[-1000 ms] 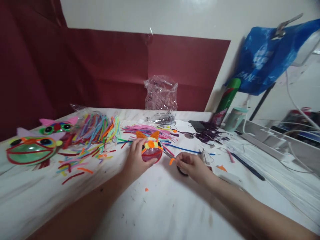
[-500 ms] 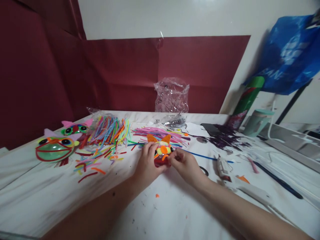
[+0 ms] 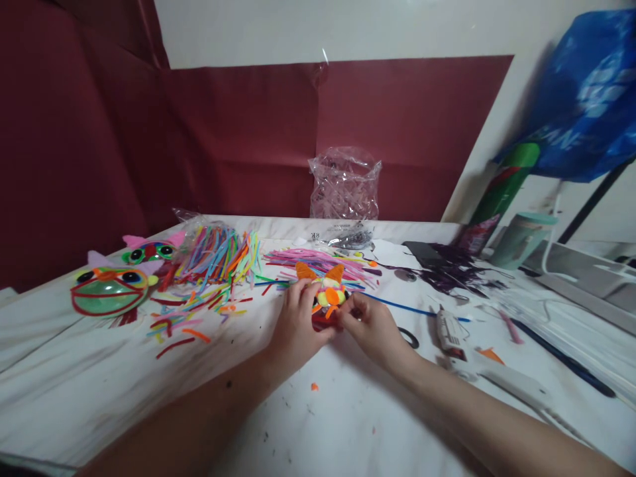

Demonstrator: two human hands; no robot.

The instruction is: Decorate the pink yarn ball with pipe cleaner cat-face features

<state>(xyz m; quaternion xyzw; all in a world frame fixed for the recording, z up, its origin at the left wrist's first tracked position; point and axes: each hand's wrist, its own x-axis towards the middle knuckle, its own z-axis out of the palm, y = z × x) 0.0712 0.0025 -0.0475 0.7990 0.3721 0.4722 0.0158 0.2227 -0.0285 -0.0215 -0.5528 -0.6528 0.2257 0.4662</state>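
A small craft animal face (image 3: 330, 296) has orange pipe-cleaner ears, yellow and pink parts, an orange nose, black eyes and a red lower part. My left hand (image 3: 297, 318) wraps round its left side and underside, with the fingers bent over it. On the other side, my right hand (image 3: 370, 322) is closed in a pinch against its lower right edge. What lies between those fingertips is hidden. A short orange strip shows on the red part between my two hands.
Finished craft faces, one with a green mouth (image 3: 108, 299), stand at the left. Pipe cleaners (image 3: 213, 258) lie in bundles and cut pieces. A glue gun (image 3: 451, 334), black tape roll (image 3: 409, 338), dark purple strips (image 3: 452, 271) and green cup (image 3: 525, 238) are at the right.
The view has shifted slightly, so things at the right sit farther right. Both hands keep their place at the craft face, with only small finger movement.
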